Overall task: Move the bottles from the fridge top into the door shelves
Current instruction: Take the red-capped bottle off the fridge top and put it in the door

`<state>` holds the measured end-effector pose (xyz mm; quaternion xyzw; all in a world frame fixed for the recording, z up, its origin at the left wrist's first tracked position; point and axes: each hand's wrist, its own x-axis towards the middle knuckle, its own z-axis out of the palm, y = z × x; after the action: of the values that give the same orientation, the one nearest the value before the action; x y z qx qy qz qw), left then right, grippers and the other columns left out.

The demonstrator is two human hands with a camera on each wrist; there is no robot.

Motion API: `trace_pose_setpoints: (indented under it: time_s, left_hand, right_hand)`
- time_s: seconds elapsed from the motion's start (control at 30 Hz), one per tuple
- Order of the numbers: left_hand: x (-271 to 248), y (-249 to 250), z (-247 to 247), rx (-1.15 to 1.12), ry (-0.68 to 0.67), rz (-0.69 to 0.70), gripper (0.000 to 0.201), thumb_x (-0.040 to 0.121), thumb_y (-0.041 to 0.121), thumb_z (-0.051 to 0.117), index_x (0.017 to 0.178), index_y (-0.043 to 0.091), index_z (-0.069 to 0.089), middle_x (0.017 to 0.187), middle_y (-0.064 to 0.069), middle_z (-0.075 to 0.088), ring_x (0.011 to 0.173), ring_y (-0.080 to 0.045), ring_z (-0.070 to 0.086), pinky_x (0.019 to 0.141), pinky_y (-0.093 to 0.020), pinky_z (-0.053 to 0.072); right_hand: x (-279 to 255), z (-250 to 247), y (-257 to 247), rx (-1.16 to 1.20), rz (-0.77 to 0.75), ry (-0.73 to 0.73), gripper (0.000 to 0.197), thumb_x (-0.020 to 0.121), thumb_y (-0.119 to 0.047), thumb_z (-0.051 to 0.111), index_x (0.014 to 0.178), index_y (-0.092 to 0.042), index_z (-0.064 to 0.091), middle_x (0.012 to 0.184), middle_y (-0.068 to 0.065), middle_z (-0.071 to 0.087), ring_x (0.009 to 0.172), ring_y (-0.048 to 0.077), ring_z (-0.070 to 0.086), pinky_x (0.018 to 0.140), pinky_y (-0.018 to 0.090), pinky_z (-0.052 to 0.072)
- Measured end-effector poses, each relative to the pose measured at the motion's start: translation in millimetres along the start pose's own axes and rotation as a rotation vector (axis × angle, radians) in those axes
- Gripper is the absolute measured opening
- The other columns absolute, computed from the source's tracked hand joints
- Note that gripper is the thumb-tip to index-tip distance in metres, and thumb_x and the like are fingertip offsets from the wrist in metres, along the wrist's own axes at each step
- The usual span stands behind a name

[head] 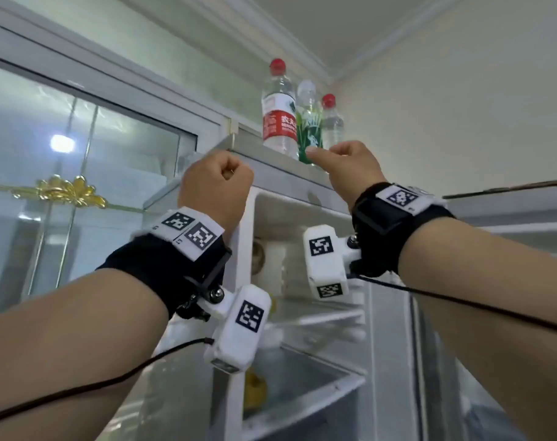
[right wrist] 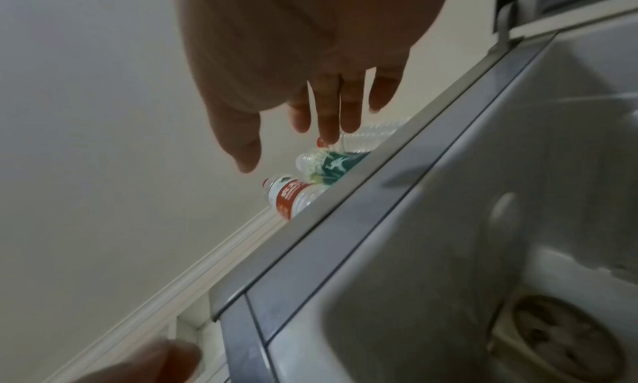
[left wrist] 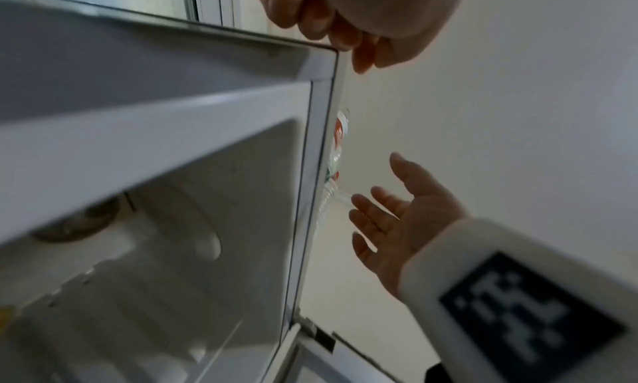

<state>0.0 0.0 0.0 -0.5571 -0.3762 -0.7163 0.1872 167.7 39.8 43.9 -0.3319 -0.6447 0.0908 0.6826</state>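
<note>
Three bottles stand in a row on the fridge top (head: 271, 155): a tall red-label bottle (head: 278, 119) with a red cap, a green-label bottle (head: 309, 130) and a smaller clear bottle (head: 332, 124) with a red cap. My right hand (head: 321, 152) is raised to the green-label bottle's base, fingers straight and spread, holding nothing. From the right wrist I see those fingers (right wrist: 331, 107) pointing at the green-label bottle (right wrist: 331, 165) and red-label bottle (right wrist: 293, 195). My left hand (head: 226, 173) is curled into an empty fist just below the fridge's top front edge.
The fridge stands open below my hands, with white inner shelves (head: 321, 316) and a yellow item (head: 255, 389) lower down. An open fridge door's top edge (head: 506, 189) runs to the right. A glass door with a gold ornament (head: 70, 189) is on the left.
</note>
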Motion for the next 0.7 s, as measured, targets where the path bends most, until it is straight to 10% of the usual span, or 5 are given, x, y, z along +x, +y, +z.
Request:
trace_pose_setpoints:
  time_s: [0.17, 0.27, 0.43, 0.7]
  left_hand:
    - [37.1, -29.6, -3.2, -0.074, -0.022, -0.025, 0.017, 0.083, 0.025, 0.049, 0.082, 0.016, 0.063, 0.061, 0.007, 0.051, 0.055, -0.007, 0.047, 0.052, -0.018, 0.037]
    - [51.0, -42.8, 0.8, -0.108, -0.049, 0.010, 0.014, 0.082, 0.026, 0.052, 0.072, 0.021, 0.059, 0.056, 0.007, 0.049, 0.044, 0.000, 0.048, 0.046, -0.010, 0.037]
    - [49.4, -59.1, 5.3, -0.275, -0.115, -0.042, 0.020, 0.071, 0.044, 0.056, 0.064, 0.025, 0.054, 0.067, 0.001, 0.053, 0.062, -0.018, 0.047, 0.062, -0.035, 0.043]
    - [35.8, -64.4, 3.5, -0.211, -0.123, 0.028, 0.019, 0.083, 0.031, 0.055, 0.065, 0.025, 0.053, 0.062, 0.000, 0.051, 0.054, -0.017, 0.044, 0.058, -0.030, 0.040]
  right_hand:
    - [40.7, 42.9, -16.2, -0.102, -0.049, -0.024, 0.041, 0.073, -0.045, 0.071, 0.093, -0.015, 0.051, 0.072, -0.008, 0.053, 0.060, 0.006, 0.050, 0.050, 0.021, 0.037]
    - [67.8, 63.7, -17.6, -0.173, -0.062, -0.023, 0.060, 0.064, -0.049, 0.076, 0.107, -0.010, 0.062, 0.092, 0.003, 0.069, 0.078, 0.018, 0.065, 0.069, 0.027, 0.050]
    - [83.7, 72.3, -18.4, -0.258, -0.021, -0.022, 0.067, 0.065, -0.050, 0.074, 0.117, -0.010, 0.058, 0.102, 0.005, 0.066, 0.092, 0.024, 0.065, 0.085, 0.035, 0.055]
    - [78.4, 50.6, -3.5, 0.054, -0.063, 0.171, 0.073, 0.066, -0.040, 0.071, 0.130, -0.011, 0.050, 0.100, 0.001, 0.065, 0.073, 0.012, 0.062, 0.059, 0.021, 0.045]
